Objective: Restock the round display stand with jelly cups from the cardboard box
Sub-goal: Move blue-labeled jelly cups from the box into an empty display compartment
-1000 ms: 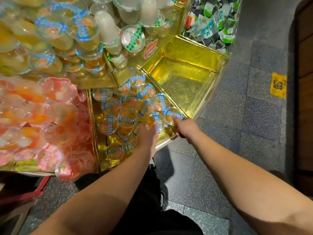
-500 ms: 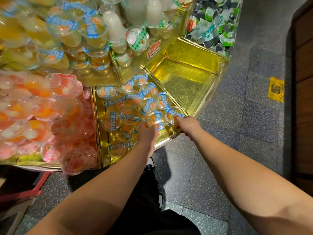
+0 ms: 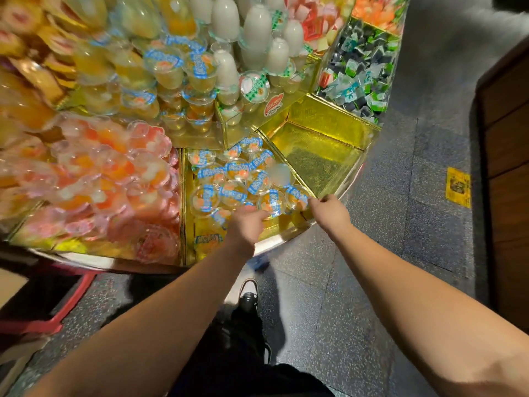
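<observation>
Head view, gold-lined display stand (image 3: 320, 156), speckled grey floor tiles (image 3: 372, 267)

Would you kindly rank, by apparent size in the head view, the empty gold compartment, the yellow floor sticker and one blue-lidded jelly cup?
1. Empty gold compartment, plainly the largest.
2. Yellow floor sticker.
3. Blue-lidded jelly cup in the compartment on its left; close to the sticker in apparent size, and it sits nearer the camera, so their order is unsure.

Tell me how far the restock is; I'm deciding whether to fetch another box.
Done: the blue-label jelly cups partly fill one gold compartment. In hand: the left hand and right hand are at the cups by its front edge; grip unclear. Left: the neighbouring gold compartment is bare.
</observation>
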`<state>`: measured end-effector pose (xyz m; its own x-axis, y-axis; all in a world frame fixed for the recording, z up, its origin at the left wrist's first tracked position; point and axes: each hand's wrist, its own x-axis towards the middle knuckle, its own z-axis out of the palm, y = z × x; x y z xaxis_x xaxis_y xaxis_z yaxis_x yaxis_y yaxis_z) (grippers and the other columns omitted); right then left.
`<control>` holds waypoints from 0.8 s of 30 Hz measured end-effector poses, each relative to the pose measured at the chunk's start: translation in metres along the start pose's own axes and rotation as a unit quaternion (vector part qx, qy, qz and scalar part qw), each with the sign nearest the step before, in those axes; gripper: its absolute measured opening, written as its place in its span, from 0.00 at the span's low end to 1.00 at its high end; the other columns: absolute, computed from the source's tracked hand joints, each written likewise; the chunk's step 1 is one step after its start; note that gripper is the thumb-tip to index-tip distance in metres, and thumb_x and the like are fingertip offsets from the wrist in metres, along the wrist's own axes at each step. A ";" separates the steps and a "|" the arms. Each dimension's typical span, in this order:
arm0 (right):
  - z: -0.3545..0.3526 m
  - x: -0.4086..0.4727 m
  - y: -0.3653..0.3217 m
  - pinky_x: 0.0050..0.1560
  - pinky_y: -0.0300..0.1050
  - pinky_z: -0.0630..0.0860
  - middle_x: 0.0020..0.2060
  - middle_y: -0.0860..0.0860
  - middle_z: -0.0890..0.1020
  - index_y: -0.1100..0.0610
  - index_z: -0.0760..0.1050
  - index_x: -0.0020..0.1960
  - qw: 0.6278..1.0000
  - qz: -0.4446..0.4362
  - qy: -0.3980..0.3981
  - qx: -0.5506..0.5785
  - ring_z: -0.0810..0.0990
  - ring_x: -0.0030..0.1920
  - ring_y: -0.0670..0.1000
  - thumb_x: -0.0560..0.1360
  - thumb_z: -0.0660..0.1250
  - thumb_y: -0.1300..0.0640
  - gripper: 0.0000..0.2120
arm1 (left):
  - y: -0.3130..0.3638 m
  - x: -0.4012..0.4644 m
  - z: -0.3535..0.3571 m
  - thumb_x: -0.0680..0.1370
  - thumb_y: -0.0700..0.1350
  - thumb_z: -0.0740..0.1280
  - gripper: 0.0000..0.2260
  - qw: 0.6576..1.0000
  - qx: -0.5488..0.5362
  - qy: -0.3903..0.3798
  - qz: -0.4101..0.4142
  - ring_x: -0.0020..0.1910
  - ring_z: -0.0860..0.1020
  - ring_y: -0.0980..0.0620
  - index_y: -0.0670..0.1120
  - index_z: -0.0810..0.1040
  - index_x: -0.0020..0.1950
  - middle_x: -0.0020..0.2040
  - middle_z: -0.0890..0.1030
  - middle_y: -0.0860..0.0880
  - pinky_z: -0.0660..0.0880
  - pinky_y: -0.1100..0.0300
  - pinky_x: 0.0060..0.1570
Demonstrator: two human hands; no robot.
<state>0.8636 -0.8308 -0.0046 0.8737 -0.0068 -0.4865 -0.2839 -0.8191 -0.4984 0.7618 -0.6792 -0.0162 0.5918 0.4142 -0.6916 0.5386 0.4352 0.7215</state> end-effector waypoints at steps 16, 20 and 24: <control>0.079 -0.267 -0.231 0.40 0.46 0.64 0.50 0.61 0.81 0.60 0.76 0.52 0.838 -0.486 -0.159 -0.188 0.79 0.54 0.60 0.80 0.61 0.49 0.14 | 0.094 -0.201 -0.320 0.77 0.50 0.69 0.10 0.905 0.267 0.251 0.216 0.53 0.77 0.52 0.50 0.78 0.56 0.55 0.79 0.52 0.68 0.62 0.46; 0.139 -0.328 -0.276 0.40 0.45 0.61 0.52 0.61 0.81 0.57 0.73 0.48 0.778 -0.546 -0.191 -0.247 0.78 0.54 0.60 0.81 0.59 0.49 0.12 | 0.074 -0.232 -0.411 0.78 0.47 0.68 0.12 0.887 0.249 0.344 0.184 0.54 0.79 0.42 0.43 0.79 0.58 0.55 0.81 0.43 0.66 0.60 0.40; 0.219 -0.380 -0.317 0.42 0.45 0.62 0.53 0.62 0.82 0.56 0.72 0.45 0.738 -0.575 -0.218 -0.279 0.78 0.56 0.61 0.82 0.57 0.49 0.13 | 0.037 -0.249 -0.510 0.79 0.44 0.66 0.08 0.877 0.238 0.391 0.151 0.51 0.79 0.46 0.44 0.79 0.56 0.51 0.80 0.46 0.65 0.62 0.40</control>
<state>0.5347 -0.4431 0.1811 0.1655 0.9620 -0.2172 0.8584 -0.2490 -0.4486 0.3282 -0.3581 0.1652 0.2587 0.9549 -0.1458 0.7273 -0.0932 0.6800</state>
